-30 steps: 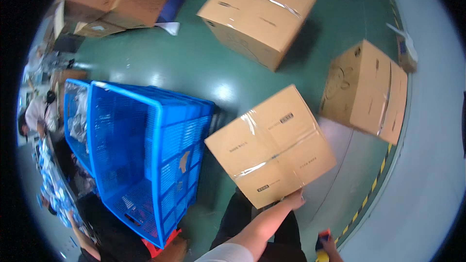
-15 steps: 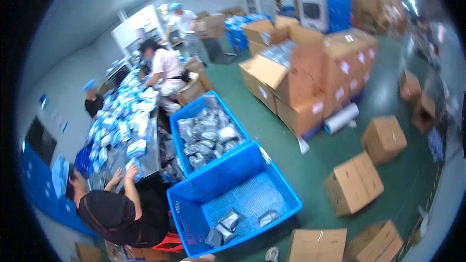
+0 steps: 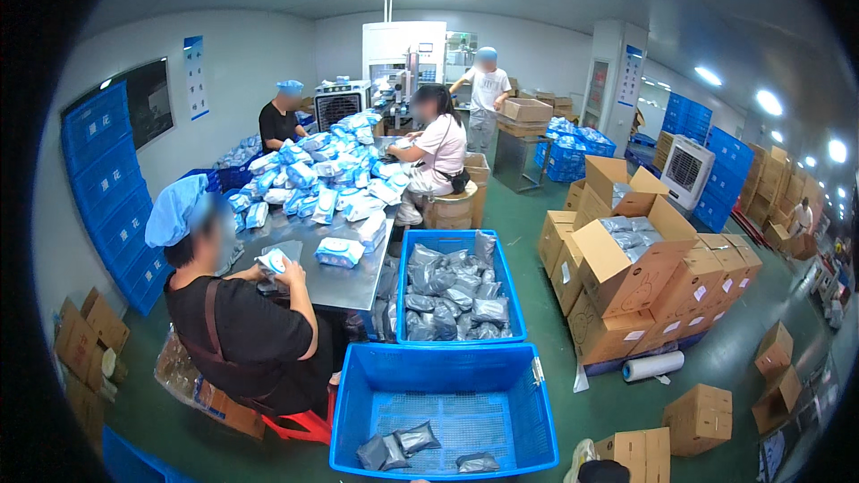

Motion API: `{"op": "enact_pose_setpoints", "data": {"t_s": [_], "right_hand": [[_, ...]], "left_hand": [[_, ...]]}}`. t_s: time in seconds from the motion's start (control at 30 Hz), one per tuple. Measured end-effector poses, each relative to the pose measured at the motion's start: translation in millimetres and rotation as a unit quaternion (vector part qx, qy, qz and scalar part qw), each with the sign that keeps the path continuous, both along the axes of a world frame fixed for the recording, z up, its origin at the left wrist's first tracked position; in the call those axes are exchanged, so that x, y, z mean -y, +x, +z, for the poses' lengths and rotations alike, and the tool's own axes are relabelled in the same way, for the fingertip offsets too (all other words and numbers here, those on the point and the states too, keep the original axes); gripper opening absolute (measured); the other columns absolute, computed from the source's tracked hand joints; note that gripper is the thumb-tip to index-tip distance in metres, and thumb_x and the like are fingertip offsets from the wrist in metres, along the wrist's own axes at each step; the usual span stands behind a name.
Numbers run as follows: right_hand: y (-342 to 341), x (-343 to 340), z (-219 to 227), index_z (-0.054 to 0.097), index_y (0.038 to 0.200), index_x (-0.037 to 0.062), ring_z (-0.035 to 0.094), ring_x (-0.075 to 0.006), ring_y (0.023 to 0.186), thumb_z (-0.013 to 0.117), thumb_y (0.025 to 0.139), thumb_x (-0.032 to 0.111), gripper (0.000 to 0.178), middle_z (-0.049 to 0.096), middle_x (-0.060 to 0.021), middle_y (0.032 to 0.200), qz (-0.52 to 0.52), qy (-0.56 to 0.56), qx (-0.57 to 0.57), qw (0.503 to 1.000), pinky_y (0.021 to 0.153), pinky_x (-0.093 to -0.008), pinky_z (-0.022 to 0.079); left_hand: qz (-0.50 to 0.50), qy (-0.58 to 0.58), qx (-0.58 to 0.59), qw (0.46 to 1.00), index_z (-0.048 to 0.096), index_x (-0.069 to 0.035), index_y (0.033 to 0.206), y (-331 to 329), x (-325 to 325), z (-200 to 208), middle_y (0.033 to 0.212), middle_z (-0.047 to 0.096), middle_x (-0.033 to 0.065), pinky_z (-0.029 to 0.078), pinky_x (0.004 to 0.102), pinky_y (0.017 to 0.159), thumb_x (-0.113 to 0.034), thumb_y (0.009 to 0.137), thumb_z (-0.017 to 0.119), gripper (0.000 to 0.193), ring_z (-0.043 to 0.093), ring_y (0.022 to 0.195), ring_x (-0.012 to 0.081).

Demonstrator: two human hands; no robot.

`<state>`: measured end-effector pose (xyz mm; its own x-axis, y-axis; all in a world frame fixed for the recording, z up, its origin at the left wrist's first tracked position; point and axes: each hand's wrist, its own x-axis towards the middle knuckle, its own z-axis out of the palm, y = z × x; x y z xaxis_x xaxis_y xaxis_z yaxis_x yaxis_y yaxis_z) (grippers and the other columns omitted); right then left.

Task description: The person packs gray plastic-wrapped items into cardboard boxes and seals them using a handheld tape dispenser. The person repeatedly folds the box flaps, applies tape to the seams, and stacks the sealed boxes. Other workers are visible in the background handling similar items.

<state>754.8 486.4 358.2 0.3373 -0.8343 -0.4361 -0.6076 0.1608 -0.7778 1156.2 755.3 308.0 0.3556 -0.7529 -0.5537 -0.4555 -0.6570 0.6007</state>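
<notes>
Only a sliver of what looks like my left hand [image 3: 420,480] shows at the lower edge, by the near rim of a blue plastic crate [image 3: 528,367]; its fingers cannot be made out. My right hand is out of view. On the crate's mesh floor lie several grey plastic-wrapped packets [image 3: 417,437], most at the near left, with a single packet [image 3: 478,462] at the near right. Touching its far side stands a second blue crate [image 3: 402,255], heaped with grey packets [image 3: 456,291]. A light shoe [image 3: 582,460] shows at the lower edge.
At left, a seated co-worker [image 3: 242,331] holds a white-and-blue pack [image 3: 276,261] at a metal table [image 3: 344,286] piled with wipes-like packs [image 3: 313,170]. Other people work farther back. Stacked cartons [image 3: 617,322], a plastic roll [image 3: 653,366] and loose boxes [image 3: 698,419] stand at right.
My view has swung left and levelled out, so the crates sit more upright and central. The hand at the lower edge has nearly left view. The seated co-worker now holds a pack over the table.
</notes>
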Motion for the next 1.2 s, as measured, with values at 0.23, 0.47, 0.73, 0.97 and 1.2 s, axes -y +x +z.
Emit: {"op": "enact_pose_setpoints", "data": {"t_s": [0.23, 0.47, 0.73, 0.97, 1.2], "right_hand": [[-18, 67, -5, 0.049, 0.1, 0.0078, 0.05, -0.0196, 0.086, 0.063, 0.066, 0.012, 0.037, 0.053, -0.0064, 0.091, 0.051, -0.014, 0.009, 0.999, 0.074, -0.033, 0.044], [-81, 167, -52, 0.051, 0.096, 0.0083, 0.049, -0.0171, 0.083, 0.063, 0.066, 0.007, 0.032, 0.053, -0.004, 0.087, 0.089, -0.003, 0.05, 0.995, 0.072, -0.0316, 0.045], [-139, 222, -114, 0.052, 0.094, 0.008, 0.049, -0.0157, 0.081, 0.063, 0.065, 0.005, 0.031, 0.053, -0.0028, 0.085, 0.092, 0.015, 0.107, 0.99, 0.071, -0.0308, 0.045], [-77, 220, -88, 0.052, 0.099, 0.0057, 0.051, -0.0182, 0.085, 0.065, 0.064, 0.009, 0.037, 0.055, -0.0054, 0.09, 0.071, 0.023, 0.05, 0.996, 0.074, -0.0322, 0.045], [-69, 171, -81, 0.052, 0.103, 0.0034, 0.053, -0.0208, 0.088, 0.067, 0.064, 0.013, 0.043, 0.056, -0.0081, 0.095, 0.009, 0.002, -0.001, 1.0, 0.076, -0.0335, 0.045]], "left_hand": [[0.076, 0.034, 0.026, 0.996, 0.06, -0.002, 0.097, -15, -21, -6, 0.095, 0.061, 0.0168, 0.048, 0.0379, 0.073, -0.021, 0.075, 0.055, 0.029, 0.06, 0.086, 0.0287], [0.175, 0.097, 0.086, 0.976, 0.061, 0.0, 0.094, -62, -10, 7, 0.091, 0.062, 0.0183, 0.049, 0.0366, 0.07, -0.018, 0.074, 0.055, 0.027, 0.061, 0.082, 0.0286], [0.3, -0.152, 0.038, 0.941, 0.059, 0.004, 0.097, -108, 114, 28, 0.091, 0.063, 0.0163, 0.049, 0.0299, 0.065, -0.005, 0.075, 0.052, 0.025, 0.062, 0.08, 0.0225], [0.292, -0.137, -0.028, 0.946, 0.065, 0.0, 0.084, -108, 159, 62, 0.077, 0.066, 0.0099, 0.049, 0.0255, 0.061, -0.009, 0.077, 0.06, 0.013, 0.061, 0.07, 0.0144], [0.209, 0.033, 0.058, 0.976, 0.066, -0.003, 0.081, -86, 75, 51, 0.074, 0.065, 0.0092, 0.048, 0.0272, 0.061, -0.014, 0.077, 0.059, 0.014, 0.061, 0.068, 0.0156]]}}
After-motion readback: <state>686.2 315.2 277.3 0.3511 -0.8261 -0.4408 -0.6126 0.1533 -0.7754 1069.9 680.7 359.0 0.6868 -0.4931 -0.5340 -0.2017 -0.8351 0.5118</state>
